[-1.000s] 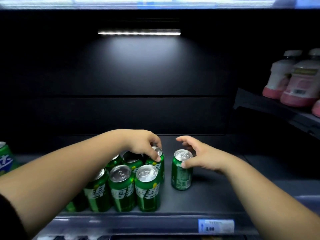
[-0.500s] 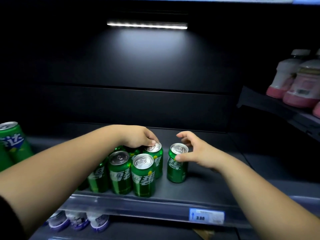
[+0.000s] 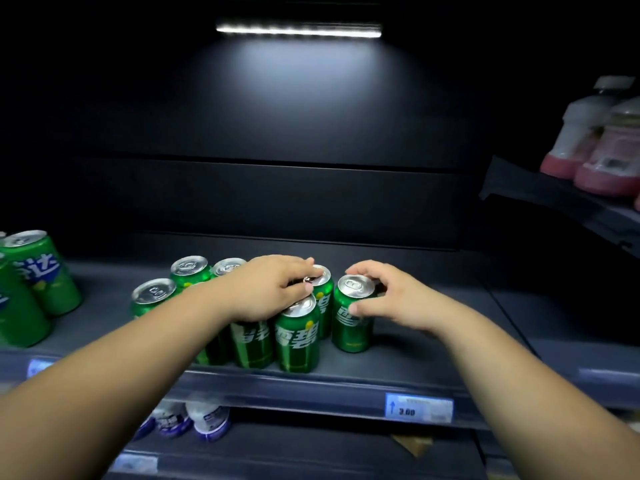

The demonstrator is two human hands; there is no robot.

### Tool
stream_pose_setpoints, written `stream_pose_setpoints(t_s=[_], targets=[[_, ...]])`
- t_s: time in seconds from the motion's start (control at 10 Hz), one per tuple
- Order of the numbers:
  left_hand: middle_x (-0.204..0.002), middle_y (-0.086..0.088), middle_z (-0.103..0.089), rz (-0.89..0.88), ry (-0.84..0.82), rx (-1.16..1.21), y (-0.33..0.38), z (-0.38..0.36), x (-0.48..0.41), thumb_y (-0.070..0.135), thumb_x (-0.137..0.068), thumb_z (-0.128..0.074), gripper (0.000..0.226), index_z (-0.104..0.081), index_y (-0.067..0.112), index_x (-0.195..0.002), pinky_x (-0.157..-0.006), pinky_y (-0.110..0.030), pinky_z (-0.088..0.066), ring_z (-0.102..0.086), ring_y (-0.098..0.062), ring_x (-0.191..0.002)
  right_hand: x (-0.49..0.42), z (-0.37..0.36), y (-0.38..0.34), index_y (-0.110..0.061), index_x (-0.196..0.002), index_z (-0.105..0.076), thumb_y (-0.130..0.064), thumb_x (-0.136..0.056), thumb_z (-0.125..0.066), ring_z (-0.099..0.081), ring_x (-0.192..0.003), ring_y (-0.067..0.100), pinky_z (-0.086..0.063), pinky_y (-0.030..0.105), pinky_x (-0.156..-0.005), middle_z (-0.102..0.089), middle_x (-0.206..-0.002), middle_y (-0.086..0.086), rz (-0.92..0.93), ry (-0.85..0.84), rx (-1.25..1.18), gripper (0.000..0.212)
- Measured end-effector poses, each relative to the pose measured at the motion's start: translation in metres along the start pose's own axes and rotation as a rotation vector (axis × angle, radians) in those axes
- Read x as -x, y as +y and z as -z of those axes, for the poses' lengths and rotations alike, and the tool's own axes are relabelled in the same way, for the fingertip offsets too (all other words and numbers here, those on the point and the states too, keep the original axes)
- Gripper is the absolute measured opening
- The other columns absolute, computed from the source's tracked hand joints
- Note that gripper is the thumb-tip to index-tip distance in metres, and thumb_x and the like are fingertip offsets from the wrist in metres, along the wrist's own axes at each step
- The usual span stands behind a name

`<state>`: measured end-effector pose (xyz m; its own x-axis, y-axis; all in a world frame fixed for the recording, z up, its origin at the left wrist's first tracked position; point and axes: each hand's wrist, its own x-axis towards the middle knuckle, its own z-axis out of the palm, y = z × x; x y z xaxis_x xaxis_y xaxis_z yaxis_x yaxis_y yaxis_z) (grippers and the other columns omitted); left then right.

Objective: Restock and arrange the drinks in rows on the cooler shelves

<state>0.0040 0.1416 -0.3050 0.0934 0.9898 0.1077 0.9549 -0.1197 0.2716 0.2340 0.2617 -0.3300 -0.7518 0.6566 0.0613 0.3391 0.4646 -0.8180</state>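
Several green soda cans (image 3: 296, 336) stand bunched on the dark cooler shelf (image 3: 415, 355). My left hand (image 3: 273, 289) lies over the tops of the cluster, fingertips on the rim of a rear can (image 3: 323, 277). A single green can (image 3: 351, 315) stands just right of the cluster. My right hand (image 3: 384, 299) wraps around its upper part, thumb on the front and fingers curled behind the rim. Two more cans (image 3: 189, 268) stand at the cluster's back left, with another can (image 3: 152, 294) in front of them.
Other green cans with blue labels (image 3: 38, 268) stand at the far left. Pink bottles (image 3: 602, 147) sit on a higher shelf at right. White-capped bottles (image 3: 207, 419) show on the shelf below. A price tag (image 3: 418, 407) hangs on the shelf's front edge. A light strip glows above.
The view has tilted down and pulled back a little. My right hand has closed around the single can, which now stands nearer the cluster. My left hand stays on the can tops.
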Motion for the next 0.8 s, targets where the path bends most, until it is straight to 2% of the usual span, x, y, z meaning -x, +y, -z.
stream_pose_setpoints(t_s=[0.1,0.2,0.3,0.4,0.5,0.6,0.7,0.8], targets=[[-0.153,0.006,-0.043,-0.015,0.024,-0.003,-0.001,-0.002,0.0,0.036,-0.102,-0.048,0.042,-0.049,0.031,-0.143,-0.116,-0.03,-0.027,-0.03,-0.001,-0.144,0.006,-0.008,-0.005,-0.033,-0.099,-0.067,-0.038,-0.063,-0.087,-0.063,-0.077,0.005,-0.056,0.037,-0.08,-0.072,-0.093,-0.006,-0.015,0.051,-0.013,0.041],[-0.153,0.007,-0.044,-0.011,0.042,-0.005,-0.002,-0.003,0.0,0.038,-0.101,-0.048,0.042,-0.05,0.033,-0.142,-0.116,-0.03,-0.027,-0.031,-0.002,-0.143,0.015,-0.018,-0.016,-0.036,-0.096,-0.068,-0.048,-0.057,-0.087,-0.064,-0.076,0.007,-0.058,0.037,-0.077,-0.071,-0.088,-0.006,-0.03,0.061,0.011,0.045],[-0.149,0.007,-0.048,-0.01,0.056,-0.02,-0.001,-0.003,0.0,0.039,-0.1,-0.046,0.041,-0.054,0.032,-0.14,-0.114,-0.034,-0.032,-0.036,-0.006,-0.142,0.022,-0.031,-0.023,-0.036,-0.099,-0.067,-0.042,-0.067,-0.087,-0.062,-0.073,0.005,-0.056,0.034,-0.074,-0.071,-0.086,-0.008,-0.048,0.146,0.078,0.037],[-0.13,0.01,-0.063,-0.038,0.182,-0.026,0.005,0.001,0.008,0.042,-0.098,-0.047,0.035,-0.062,0.032,-0.127,-0.1,-0.036,-0.045,-0.055,-0.012,-0.123,0.03,-0.039,-0.029,-0.035,-0.107,-0.067,-0.038,-0.074,-0.085,-0.062,-0.077,0.003,-0.053,0.032,-0.074,-0.071,-0.092,-0.011,-0.103,0.193,0.009,0.038],[-0.117,0.009,-0.066,-0.064,0.273,-0.054,0.005,0.009,0.024,0.045,-0.096,-0.046,0.035,-0.064,0.031,-0.122,-0.091,-0.037,-0.049,-0.06,-0.015,-0.111,0.042,-0.048,-0.04,-0.031,-0.135,-0.055,-0.034,-0.078,-0.084,-0.061,-0.103,0.006,-0.052,0.034,-0.093,-0.064,-0.121,-0.01,-0.16,0.193,0.002,0.064],[-0.127,0.006,-0.063,-0.124,0.201,-0.094,0.001,0.013,0.048,0.055,-0.089,-0.042,0.05,-0.06,0.03,-0.128,-0.094,-0.039,-0.049,-0.058,-0.018,-0.116,0.055,-0.063,-0.054,-0.028,-0.155,-0.027,-0.036,-0.074,-0.086,-0.042,-0.136,0.014,-0.035,0.035,-0.115,-0.039,-0.151,-0.002,-0.216,0.203,0.113,0.101],[-0.137,0.004,-0.056,-0.156,0.143,-0.158,-0.009,0.015,0.072,0.06,-0.082,-0.045,0.061,-0.056,0.029,-0.134,-0.098,-0.04,-0.047,-0.055,-0.021,-0.121,0.068,-0.077,-0.061,-0.033,-0.159,-0.011,-0.039,-0.073,-0.086,-0.016,-0.151,0.017,-0.02,0.033,-0.12,-0.014,-0.165,0.003,-0.262,0.201,0.201,0.114],[-0.139,0.003,-0.054,-0.162,0.114,-0.193,-0.019,0.016,0.091,0.06,-0.08,-0.052,0.066,-0.052,0.028,-0.137,-0.098,-0.041,-0.047,-0.055,-0.025,-0.12,0.083,-0.091,-0.075,-0.042,-0.157,-0.007,-0.044,-0.073,-0.083,-0.003,-0.154,0.02,-0.017,0.036,-0.121,0.002,-0.168,0.006,-0.312,0.199,0.272,0.113]])
